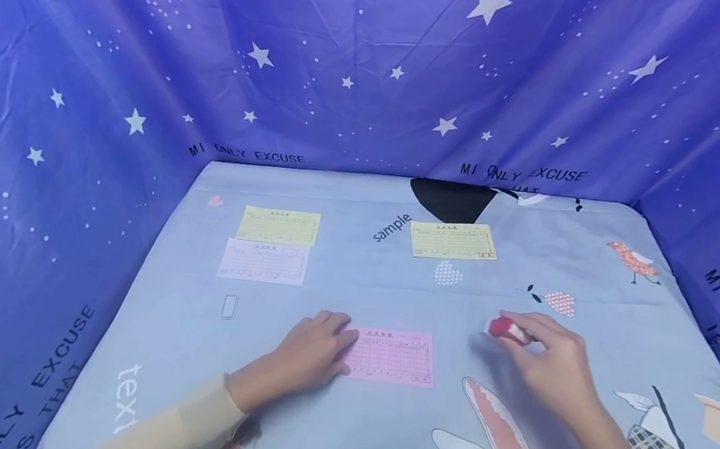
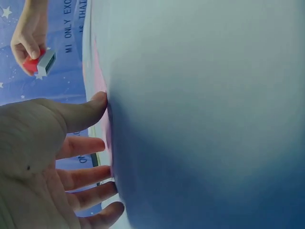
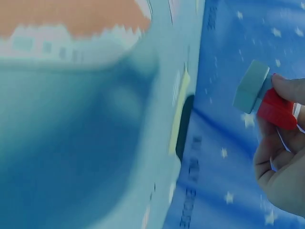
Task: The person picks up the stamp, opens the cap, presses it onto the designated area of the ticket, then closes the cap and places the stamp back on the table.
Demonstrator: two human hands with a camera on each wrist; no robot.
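Observation:
My right hand (image 1: 558, 362) pinches a red stamp (image 1: 508, 330) above the cloth, right of a pink slip (image 1: 390, 356). In the right wrist view the stamp's grey end (image 3: 252, 88) juts out past the thumb. Fingertips of my left hand (image 1: 312, 349) rest on the pink slip's left edge, holding nothing. From the left wrist, that hand (image 2: 57, 143) shows its fingers spread and fairly straight, touching the slip. A small red box mark (image 1: 420, 379) shows at the pink slip's lower right corner.
At the back left lie a yellow slip (image 1: 278, 226) and a white slip (image 1: 262, 263), edges nearly meeting. Another yellow slip (image 1: 454, 241) with a red corner mark lies at the back right. A patterned light-blue cloth (image 1: 323, 428) covers the table; a starry purple curtain (image 1: 373, 107) surrounds it.

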